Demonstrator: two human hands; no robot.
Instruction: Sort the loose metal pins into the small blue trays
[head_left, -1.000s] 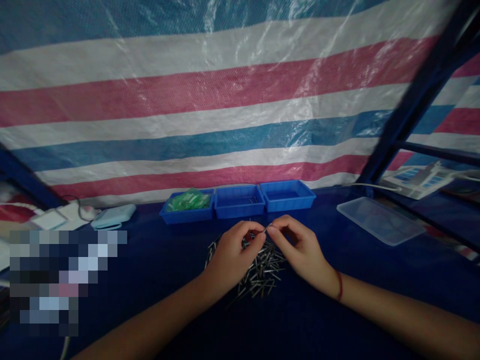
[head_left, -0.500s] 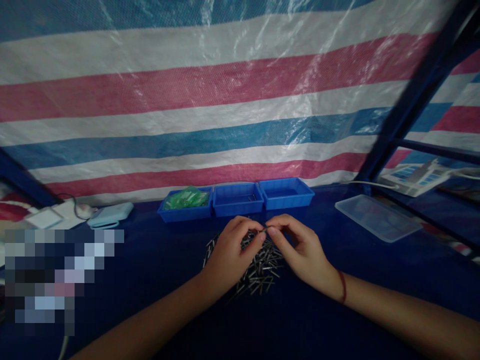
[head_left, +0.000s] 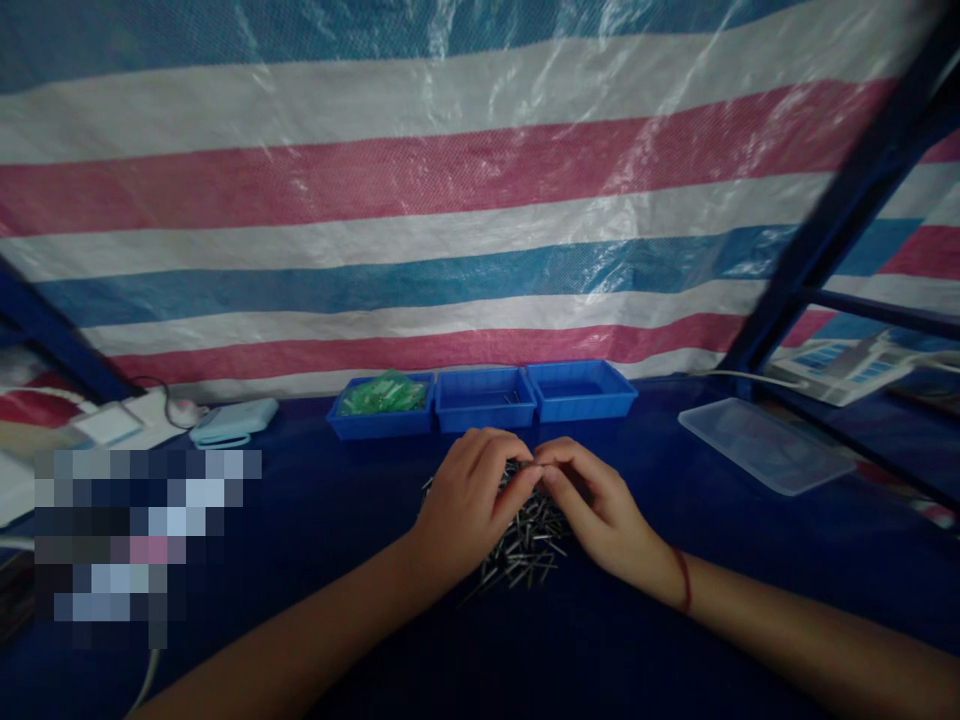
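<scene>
A loose pile of thin metal pins [head_left: 523, 552] lies on the dark blue tabletop [head_left: 360, 520], partly covered by my hands. Above it, my left hand [head_left: 461, 505] is closed, thumb against index finger. Facing it, my right hand [head_left: 607, 510], with a red cord at the wrist, pinches in the same way. The fingertips of both meet over the pile around a thin metal pin, which is almost wholly hidden; its exact shape cannot be made out.
Behind the pile stand three blue bins: the left bin [head_left: 379, 424] holds green plastic packets [head_left: 386, 393], the middle bin [head_left: 486, 416] a few pins, then the right bin [head_left: 589, 405]. A clear plastic lid [head_left: 765, 445] lies right, a light-blue case [head_left: 234, 422] left. Striped sheeting [head_left: 450, 180] hangs behind.
My fingertips have drawn closer together, so the thin pin between them shows less. The whole view has shifted slightly; the pile and bins look unchanged.
</scene>
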